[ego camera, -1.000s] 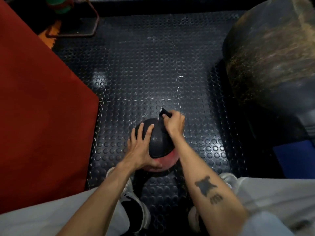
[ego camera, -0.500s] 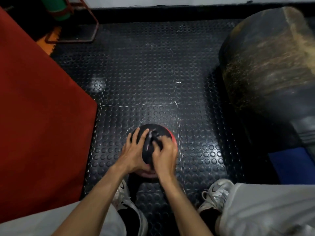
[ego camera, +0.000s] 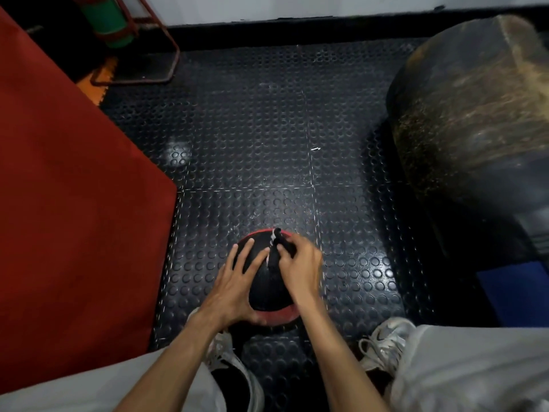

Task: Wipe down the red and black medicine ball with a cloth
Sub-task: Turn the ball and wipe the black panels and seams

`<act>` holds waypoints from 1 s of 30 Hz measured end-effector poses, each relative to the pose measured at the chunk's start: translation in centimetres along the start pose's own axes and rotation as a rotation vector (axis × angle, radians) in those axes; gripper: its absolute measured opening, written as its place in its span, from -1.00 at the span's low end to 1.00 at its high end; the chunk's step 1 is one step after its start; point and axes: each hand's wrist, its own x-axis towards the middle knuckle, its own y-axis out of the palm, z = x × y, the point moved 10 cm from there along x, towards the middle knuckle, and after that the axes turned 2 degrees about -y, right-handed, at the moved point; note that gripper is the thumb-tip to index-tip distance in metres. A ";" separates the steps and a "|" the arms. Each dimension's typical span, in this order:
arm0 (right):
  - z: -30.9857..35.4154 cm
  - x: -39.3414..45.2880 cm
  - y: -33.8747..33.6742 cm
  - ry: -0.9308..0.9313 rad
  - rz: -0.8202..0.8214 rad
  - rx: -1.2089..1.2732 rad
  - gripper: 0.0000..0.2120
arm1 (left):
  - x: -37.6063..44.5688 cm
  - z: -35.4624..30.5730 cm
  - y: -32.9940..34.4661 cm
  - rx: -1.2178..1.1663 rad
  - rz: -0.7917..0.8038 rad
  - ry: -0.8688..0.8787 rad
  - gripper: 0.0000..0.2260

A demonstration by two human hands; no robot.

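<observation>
Head view: left hand (ego camera: 237, 281) lies flat on the left side of the medicine ball (ego camera: 267, 289), fingers straight and spread, thumb low near the red band, bracing it. Right hand (ego camera: 300, 266) sits on the top right of the ball, fingers curled round a dark bunched cloth (ego camera: 277, 248), a tail of it sticking up past the ball's far edge. Hands close together, not touching, both on the ball.

Ball rests on the studded black rubber floor (ego camera: 252, 138), near the middle, just ahead of the person's shoes (ego camera: 383, 343) and between the knees. Looks round, mostly black textured skin with a red band showing at the near bottom and a thin red rim at the far edge; a pale streak runs down the top by the cloth, dust or seam, cannot tell.

Handling, my guess: heavy and dense, firm shell, grippy texture, so not slippery and not fragile, but it will roll on the floor if pushed off centre. Best held with a flat palm on one side, as the left does, or cupped with both hands low at the sides to turn it. Cloth is soft, limp, light.

Outward: red mat (ego camera: 74, 203) along the floor's left edge, big worn black bag (ego camera: 475, 114) at the right edge, metal frame (ego camera: 148, 52) with a green roll (ego camera: 111, 25) at the far left corner.
</observation>
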 end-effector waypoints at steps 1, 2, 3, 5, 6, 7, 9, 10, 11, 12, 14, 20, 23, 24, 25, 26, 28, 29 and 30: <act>-0.1 0.9 0.0 0.031 -0.017 -0.006 -0.83 | -0.1 -0.2 0.0 -0.005 -0.007 0.007 0.34; -0.7 2.6 0.5 0.088 -0.009 -0.017 -0.84 | 0.0 -0.4 0.0 -0.014 -0.014 0.002 0.35; -1.2 4.3 1.0 0.145 0.033 -0.023 -0.82 | 0.0 -0.7 0.0 -0.025 -0.013 -0.013 0.35; -2.4 6.6 1.4 0.250 0.124 -0.021 -0.78 | 0.3 -1.1 0.1 -0.049 -0.009 -0.043 0.35; -2.5 6.8 1.1 0.261 0.129 -0.006 -0.79 | 0.7 -1.1 -0.2 -0.063 -0.008 -0.057 0.35; -2.2 6.2 0.6 0.233 0.107 -0.005 -0.81 | 1.2 -0.9 -0.5 -0.077 -0.001 -0.069 0.36; -1.3 2.9 -0.6 0.152 0.029 0.029 -0.85 | 2.2 -0.5 -1.0 -0.095 0.036 -0.072 0.37; -1.0 1.1 -0.9 0.113 0.000 0.060 -0.86 | 2.7 -0.4 -1.2 -0.089 0.052 -0.063 0.38; -1.0 0.1 -1.2 0.091 -0.029 0.072 -0.86 | 3.0 -0.4 -1.3 -0.075 0.066 -0.053 0.38; -1.2 0.1 -1.5 0.085 -0.052 0.063 -0.87 | 3.1 -0.6 -1.3 -0.064 0.074 -0.048 0.38; -2.2 3.2 -1.1 0.135 -0.044 0.046 -0.88 | 2.8 -1.1 -1.1 -0.063 0.059 -0.054 0.36; -4.8 5.2 -0.9 0.242 0.029 0.062 -0.81 | 2.9 -0.5 -1.1 -0.021 0.120 -0.018 0.38; -5.3 1.8 -1.5 0.220 -0.084 0.059 -0.87 | 4.0 0.9 -2.5 0.028 0.199 -0.068 0.34; -5.4 0.9 -1.7 0.228 -0.110 0.053 -0.86 | 4.2 1.0 -3.0 -0.041 0.210 -0.120 0.27; -5.6 0.3 -1.8 0.246 -0.130 0.056 -0.86 | 4.5 1.0 -3.4 -0.173 0.206 -0.186 0.15; -5.7 -0.2 -1.8 0.264 -0.149 0.065 -0.86 | 4.8 1.0 -3.9 -0.334 0.163 -0.266 0.05; -5.2 -1.2 -1.4 0.278 -0.170 0.089 -0.85 | 5.0 1.6 -3.8 -0.494 0.100 -0.423 0.06; -4.7 -1.6 -1.2 0.252 -0.181 0.111 -0.84 | 5.0 1.7 -3.2 -0.468 0.109 -0.447 0.20; -4.1 -1.5 -1.0 0.224 -0.175 0.138 -0.82 | 5.0 1.9 -2.5 -0.395 0.120 -0.440 0.34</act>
